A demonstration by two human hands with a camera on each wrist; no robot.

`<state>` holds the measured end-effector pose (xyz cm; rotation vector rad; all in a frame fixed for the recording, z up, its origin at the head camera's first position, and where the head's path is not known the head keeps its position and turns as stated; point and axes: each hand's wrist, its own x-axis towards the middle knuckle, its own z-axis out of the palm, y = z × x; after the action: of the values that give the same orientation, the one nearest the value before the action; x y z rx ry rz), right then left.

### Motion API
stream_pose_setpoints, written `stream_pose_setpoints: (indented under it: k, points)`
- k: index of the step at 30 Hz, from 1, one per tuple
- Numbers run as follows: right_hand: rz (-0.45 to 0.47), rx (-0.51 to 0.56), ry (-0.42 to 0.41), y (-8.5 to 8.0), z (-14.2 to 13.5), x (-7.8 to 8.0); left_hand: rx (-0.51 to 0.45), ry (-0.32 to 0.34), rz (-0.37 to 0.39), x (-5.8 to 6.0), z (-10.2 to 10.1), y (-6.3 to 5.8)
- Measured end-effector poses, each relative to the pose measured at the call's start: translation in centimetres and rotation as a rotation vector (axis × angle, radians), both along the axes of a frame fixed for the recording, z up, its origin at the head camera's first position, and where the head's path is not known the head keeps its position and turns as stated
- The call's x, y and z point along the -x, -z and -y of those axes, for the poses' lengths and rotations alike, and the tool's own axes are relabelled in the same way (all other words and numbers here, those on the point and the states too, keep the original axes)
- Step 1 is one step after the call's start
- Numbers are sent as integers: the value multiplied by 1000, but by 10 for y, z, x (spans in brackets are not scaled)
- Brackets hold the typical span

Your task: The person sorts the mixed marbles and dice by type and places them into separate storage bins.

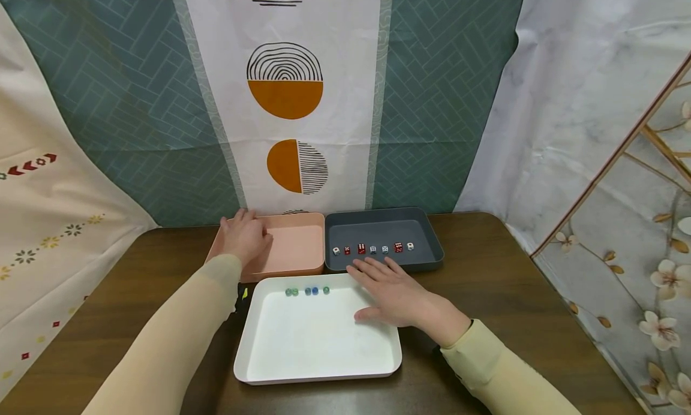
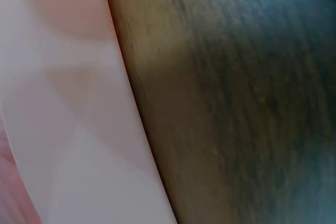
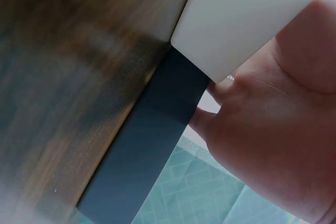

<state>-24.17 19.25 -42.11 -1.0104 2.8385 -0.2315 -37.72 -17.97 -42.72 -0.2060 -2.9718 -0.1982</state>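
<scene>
At the left end of the pink tray, my left hand reaches over with its fingers toward the far left rim. Nothing shows held in it; the palm side is hidden. My right hand is spread over the far right corner of the white tray, fingertips at the near rim of the dark grey tray. Several green and blue glass marbles lie in a row along the white tray's far side. Several white and red dice line up in the grey tray.
All trays stand on a brown wooden table, the pink and grey ones side by side behind the white one. A patterned cloth hangs behind the table's far edge. Other cloths hang left and right.
</scene>
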Motion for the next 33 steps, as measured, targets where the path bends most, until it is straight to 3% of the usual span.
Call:
stream_pose_setpoints:
  k: [13,22,33]
  points:
    - [4,-12,21,-1,3,-2,8,25,-22,-15,11,-14]
    - [2,-16,18,-3,2,-3,-30,43,-16,-35,11,-28]
    - [-14,-21,14,0,2,-1,-73,70,-66,-62,17,-39]
